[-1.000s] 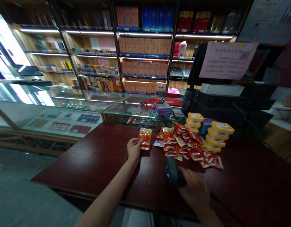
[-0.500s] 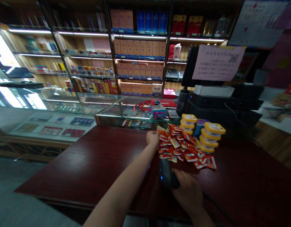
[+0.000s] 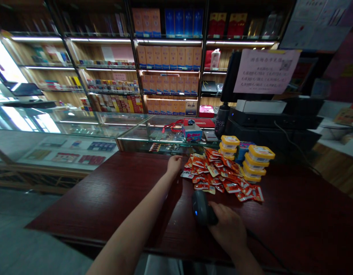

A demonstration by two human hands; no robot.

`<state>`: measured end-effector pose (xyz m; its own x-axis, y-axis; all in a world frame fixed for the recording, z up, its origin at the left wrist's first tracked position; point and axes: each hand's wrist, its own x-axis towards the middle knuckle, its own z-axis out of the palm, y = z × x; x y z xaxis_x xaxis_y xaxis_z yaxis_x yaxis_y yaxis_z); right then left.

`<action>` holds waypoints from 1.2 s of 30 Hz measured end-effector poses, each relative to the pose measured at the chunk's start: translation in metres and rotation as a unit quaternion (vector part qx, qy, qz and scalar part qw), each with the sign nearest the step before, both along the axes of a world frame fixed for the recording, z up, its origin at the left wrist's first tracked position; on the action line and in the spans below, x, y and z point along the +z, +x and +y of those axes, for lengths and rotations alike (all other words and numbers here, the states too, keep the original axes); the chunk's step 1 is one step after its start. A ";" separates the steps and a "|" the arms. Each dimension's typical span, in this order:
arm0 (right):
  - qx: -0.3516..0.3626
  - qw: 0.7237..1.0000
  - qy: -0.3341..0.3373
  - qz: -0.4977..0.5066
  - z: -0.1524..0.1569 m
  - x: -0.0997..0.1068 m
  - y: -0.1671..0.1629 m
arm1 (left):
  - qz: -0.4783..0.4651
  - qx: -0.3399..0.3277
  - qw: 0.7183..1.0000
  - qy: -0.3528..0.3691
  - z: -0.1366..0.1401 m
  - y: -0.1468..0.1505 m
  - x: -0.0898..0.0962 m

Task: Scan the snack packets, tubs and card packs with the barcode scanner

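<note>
My right hand (image 3: 228, 227) is wrapped round the handle of a black barcode scanner (image 3: 201, 208) with a small blue light, above the near part of the dark red wooden counter. My left hand (image 3: 174, 166) is stretched forward, just left of a heap of small orange-red snack packets (image 3: 219, 172). Its fingers look curled, and what they hold, if anything, is hidden. Close by the left hand, a white packet (image 3: 187, 174) lies at the heap's left edge. Behind the heap stand stacked yellow-lidded plastic tubs, a shorter stack (image 3: 229, 142) and a taller one (image 3: 259, 156).
A monitor with a pink paper notice (image 3: 266, 71) stands at the back right. Behind the wooden counter (image 3: 113, 198) is a glass display case (image 3: 130, 133) bearing a small blue and pink box (image 3: 192, 133). Lit shelves of boxes line the wall. The scanner's cable (image 3: 264, 246) trails right.
My left hand has drawn back to the left, away from the heap, and the white packet at its edge has come into sight. The right hand with the scanner is almost unmoved.
</note>
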<state>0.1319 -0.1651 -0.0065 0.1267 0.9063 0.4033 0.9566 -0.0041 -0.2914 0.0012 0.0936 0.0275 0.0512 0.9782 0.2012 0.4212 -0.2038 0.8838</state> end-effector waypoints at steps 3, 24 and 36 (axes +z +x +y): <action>-0.001 1.000 0.004 0.005 0.000 -0.001 0.001 | 0.060 0.019 0.998 -0.029 -0.002 -0.014 -0.009; 0.008 1.000 0.007 0.009 0.001 -0.006 0.002 | -0.147 -0.013 0.978 -0.149 -0.018 0.047 0.015; 0.024 0.999 -0.027 0.021 -0.002 0.010 -0.003 | -0.346 -0.002 0.938 -0.031 -0.054 -0.047 -0.027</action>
